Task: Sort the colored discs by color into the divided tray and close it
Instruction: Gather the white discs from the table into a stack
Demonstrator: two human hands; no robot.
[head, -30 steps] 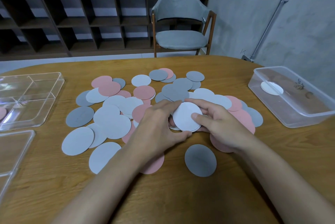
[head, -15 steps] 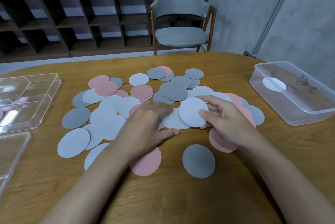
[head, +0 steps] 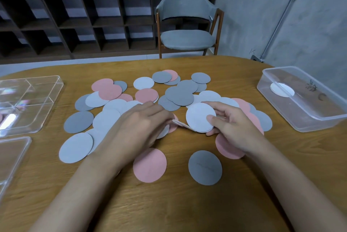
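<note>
Progress: early; most of your pink, grey and white discs (head: 179,96) lie loose on the tabletop (head: 187,209).
Right grip (head: 232,128): your thumb and fingers pinch a small stack of white discs (head: 200,117), held just above the pile.
Left grip (head: 139,126): laid over the pile, fingertips at a tilted disc's edge; pinching or only touching, cannot tell.
Divided tray (head: 54,91): at your left, open, little visible inside; lid (head: 16,149) lies beside it.
Remaining: you must sort every colour, then close the tray.
</note>
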